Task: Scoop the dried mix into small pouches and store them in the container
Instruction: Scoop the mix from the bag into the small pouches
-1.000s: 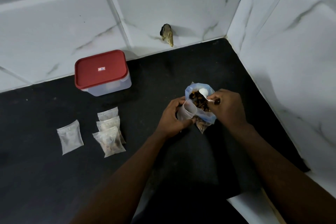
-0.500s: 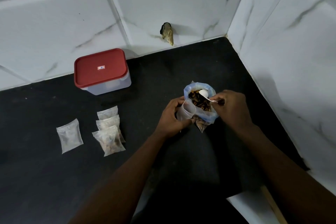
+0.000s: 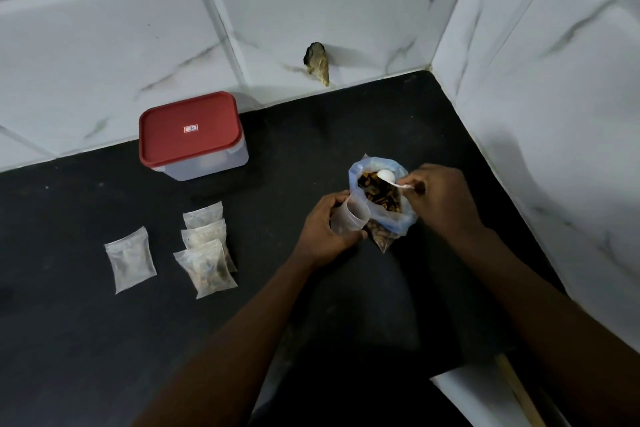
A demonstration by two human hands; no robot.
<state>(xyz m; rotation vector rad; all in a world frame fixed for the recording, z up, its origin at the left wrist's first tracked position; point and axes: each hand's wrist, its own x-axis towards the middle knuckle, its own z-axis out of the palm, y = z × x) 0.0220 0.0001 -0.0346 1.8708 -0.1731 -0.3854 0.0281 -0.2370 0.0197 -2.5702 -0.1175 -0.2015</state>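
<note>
A bluish plastic bag [image 3: 394, 224] of brown dried mix [image 3: 379, 193] stands open on the black counter. My left hand [image 3: 323, 230] grips a small clear pouch [image 3: 348, 218], held open beside the bag's left rim. My right hand [image 3: 440, 199] pinches the handle of a white plastic spoon [image 3: 389, 177], whose bowl sits over the mix at the bag's far side. Three filled pouches [image 3: 207, 253] lie overlapped to the left, and one more pouch [image 3: 131, 263] lies further left. A clear container with a red lid [image 3: 189, 130] stands closed by the back wall.
White marble-look tiled walls close in the counter [image 3: 86, 322] at the back and on the right. A broken hole [image 3: 317, 62] shows in the back wall tile. The counter's front edge and a white surface [image 3: 485, 399] lie at lower right.
The spoon's bowl has shifted slightly toward the far side of the bag as my right hand drew a little to the right. My left hand keeps the pouch in place.
</note>
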